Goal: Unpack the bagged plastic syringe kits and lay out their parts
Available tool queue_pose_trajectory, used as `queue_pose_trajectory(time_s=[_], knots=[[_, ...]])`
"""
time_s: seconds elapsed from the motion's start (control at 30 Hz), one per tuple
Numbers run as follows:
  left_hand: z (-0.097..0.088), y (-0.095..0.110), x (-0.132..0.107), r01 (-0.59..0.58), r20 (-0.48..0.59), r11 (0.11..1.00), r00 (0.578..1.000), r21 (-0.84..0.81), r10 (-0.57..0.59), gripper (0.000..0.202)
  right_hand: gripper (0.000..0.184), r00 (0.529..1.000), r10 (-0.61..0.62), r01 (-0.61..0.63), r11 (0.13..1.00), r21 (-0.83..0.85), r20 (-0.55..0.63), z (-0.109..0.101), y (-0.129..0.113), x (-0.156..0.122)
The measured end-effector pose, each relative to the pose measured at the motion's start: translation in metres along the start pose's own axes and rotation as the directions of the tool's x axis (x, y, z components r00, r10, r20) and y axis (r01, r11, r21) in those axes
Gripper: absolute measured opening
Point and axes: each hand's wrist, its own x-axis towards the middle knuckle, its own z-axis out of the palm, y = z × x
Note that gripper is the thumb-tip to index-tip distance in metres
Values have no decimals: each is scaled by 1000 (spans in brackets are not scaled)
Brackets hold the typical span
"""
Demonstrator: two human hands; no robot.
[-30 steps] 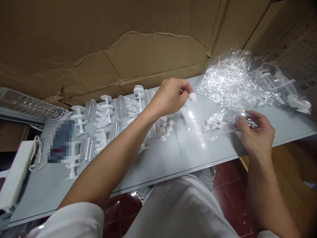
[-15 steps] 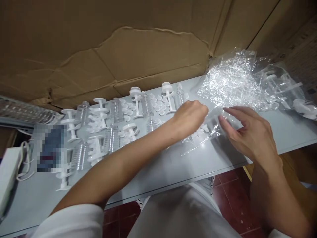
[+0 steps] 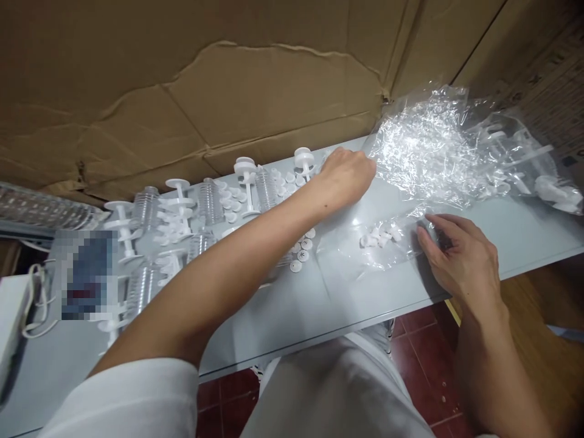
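Observation:
My left hand (image 3: 345, 176) reaches across the grey table (image 3: 292, 304) to the far side, fingers curled down beside a clear ribbed bottle and a white plunger (image 3: 303, 161); what it holds, if anything, is hidden. My right hand (image 3: 458, 258) rests with its fingers pressing the edge of a small clear plastic bag (image 3: 365, 249). Several small white caps (image 3: 381, 234) lie inside that bag. More white caps (image 3: 301, 249) lie loose on the table under my left forearm.
Rows of clear ribbed bottles (image 3: 207, 198) and white plungers (image 3: 180, 194) fill the table's left half. A crumpled clear bag (image 3: 429, 152) with more parts lies at the far right. Cardboard (image 3: 228, 91) stands behind. A white adapter (image 3: 11, 310) sits at the left edge.
My left hand pulled back from the small bag and moved up to the far row of bottles. My right hand dropped down onto the bag's edge.

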Motion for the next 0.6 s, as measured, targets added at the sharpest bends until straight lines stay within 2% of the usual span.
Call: queue_pose_trajectory(time_s=[0.07,0.1,0.17,0.23,0.3,0.37,0.47,0.6], knots=[[-3,-1,-9,-17,10,997,1000,73,17,24,38,999,-9,9,1000,-20,-32,-3,3,-2],[-6,-1,-21,-22,-20,996,1000,84,23,22,38,998,-17,16,1000,-27,-58,-5,3,-3],[-16,0,-58,-24,-174,1000,985,-6,23,19,36,992,-33,30,999,-27,-120,-9,-1,-5],[-22,4,-104,23,-269,990,961,-139,-60,18,34,983,-53,52,999,-10,-173,-13,-10,-7],[-19,9,-144,45,-217,968,971,-246,-100,20,31,977,-91,99,995,29,-190,-13,-20,-7],[-4,16,-168,3,-132,951,990,-310,-47,26,29,977,-132,145,987,66,-170,-9,-28,-6],[31,24,-168,-26,-65,937,998,-348,4,30,29,983,-152,161,984,76,-106,0,-31,-4],[68,30,-138,12,-44,916,998,-402,-33,20,27,986,-167,166,984,62,12,6,-26,0]])
